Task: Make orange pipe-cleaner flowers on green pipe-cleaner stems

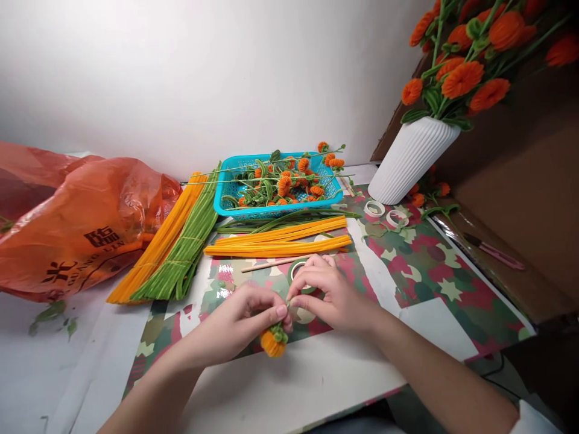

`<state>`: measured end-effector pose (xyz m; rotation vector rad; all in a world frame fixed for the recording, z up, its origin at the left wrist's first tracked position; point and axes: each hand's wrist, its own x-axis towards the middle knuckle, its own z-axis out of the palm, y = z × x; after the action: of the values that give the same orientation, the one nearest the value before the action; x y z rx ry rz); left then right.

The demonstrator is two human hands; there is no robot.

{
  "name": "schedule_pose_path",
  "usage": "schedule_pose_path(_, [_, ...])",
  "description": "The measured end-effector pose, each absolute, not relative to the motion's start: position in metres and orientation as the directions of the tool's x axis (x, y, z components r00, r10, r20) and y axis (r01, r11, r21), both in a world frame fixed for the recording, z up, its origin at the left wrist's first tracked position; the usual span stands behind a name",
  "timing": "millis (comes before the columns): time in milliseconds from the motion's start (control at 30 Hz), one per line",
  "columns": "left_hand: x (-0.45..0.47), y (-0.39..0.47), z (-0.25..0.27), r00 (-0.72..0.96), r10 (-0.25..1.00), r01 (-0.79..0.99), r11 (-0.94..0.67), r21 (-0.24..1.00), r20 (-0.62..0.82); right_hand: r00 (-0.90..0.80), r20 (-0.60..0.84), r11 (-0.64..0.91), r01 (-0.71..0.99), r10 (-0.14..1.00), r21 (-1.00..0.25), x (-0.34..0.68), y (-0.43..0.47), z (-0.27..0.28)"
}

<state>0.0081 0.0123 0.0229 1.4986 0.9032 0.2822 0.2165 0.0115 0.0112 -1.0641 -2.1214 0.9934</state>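
Note:
My left hand [257, 310] is closed, thumb against forefinger, on an orange pipe-cleaner flower [274, 342]. The bloom hangs downward below the fingers, with green fuzzy leaves at its base. My right hand [325, 292] pinches a thin green piece just above the bloom, close to the left fingertips. Whether that piece is stem or tape is too small to make out. A roll of green tape [296, 272] lies on the table behind my right fingers and is partly covered by them. A thin wooden stick [266, 264] rests just beyond both hands.
A blue basket [275, 213] holds orange flowers. Nearby lie yellow pipe cleaners [280, 246] and a green bundle [183, 265]. An orange plastic bag [81, 223] sits left. At right are a white vase [411, 160], white tape rolls [374, 209] and a pink cutter [500, 254].

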Motion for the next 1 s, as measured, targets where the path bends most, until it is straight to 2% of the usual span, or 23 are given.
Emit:
schedule_pose_path(67, [0.007, 0.013, 0.024, 0.719, 0.589, 0.301, 0.216, 0.929, -0.370, -0.558, 0.168, 0.430, 0.379, 0.813, -0.820, 0.217, 0.011, 0.011])
schedule_pose_path(100, [0.007, 0.013, 0.025, 0.712, 0.600, 0.295, 0.216, 0.931, -0.365, -0.558, 0.172, 0.430, 0.372, 0.812, -0.823, 0.218, 0.012, 0.011])
schedule_pose_path(233, [0.014, 0.010, 0.025, 0.510, 0.833, 0.455, -0.048, 0.889, -0.215, -0.511, 0.164, 0.407, 0.411, 0.844, -0.816, 0.216, 0.013, 0.011])
schedule_pose_path(300, [0.016, 0.009, 0.023, 0.465, 0.876, 0.542, -0.165, 0.824, -0.130, -0.500, 0.155, 0.401, 0.431, 0.852, -0.808, 0.214, 0.012, 0.010])
schedule_pose_path(367, [0.017, 0.009, 0.022, 0.488, 0.863, 0.549, -0.188, 0.814, -0.130, -0.496, 0.140, 0.389, 0.444, 0.857, -0.807, 0.214, 0.012, 0.010])
schedule_pose_path(500, [0.011, 0.012, 0.021, 0.583, 0.762, 0.430, 0.003, 0.903, -0.280, -0.534, 0.130, 0.391, 0.412, 0.835, -0.823, 0.214, 0.010, 0.010])
schedule_pose_path(600, [0.007, 0.012, 0.021, 0.666, 0.646, 0.355, 0.166, 0.920, -0.373, -0.569, 0.146, 0.415, 0.379, 0.810, -0.827, 0.216, 0.010, 0.011])
schedule_pose_path(667, [0.008, 0.012, 0.021, 0.647, 0.664, 0.363, 0.166, 0.917, -0.376, -0.562, 0.151, 0.419, 0.387, 0.814, -0.821, 0.216, 0.010, 0.012])
schedule_pose_path(800, [0.013, 0.011, 0.019, 0.510, 0.818, 0.512, -0.042, 0.858, -0.264, -0.523, 0.123, 0.395, 0.448, 0.844, -0.802, 0.215, 0.012, 0.010])
schedule_pose_path(900, [0.014, 0.013, 0.018, 0.498, 0.852, 0.648, -0.241, 0.723, -0.162, -0.508, 0.093, 0.383, 0.504, 0.856, -0.774, 0.213, 0.012, 0.007])
schedule_pose_path(1000, [0.012, 0.013, 0.020, 0.532, 0.843, 0.708, -0.390, 0.589, -0.080, -0.495, 0.110, 0.408, 0.548, 0.862, -0.730, 0.211, 0.012, 0.003])
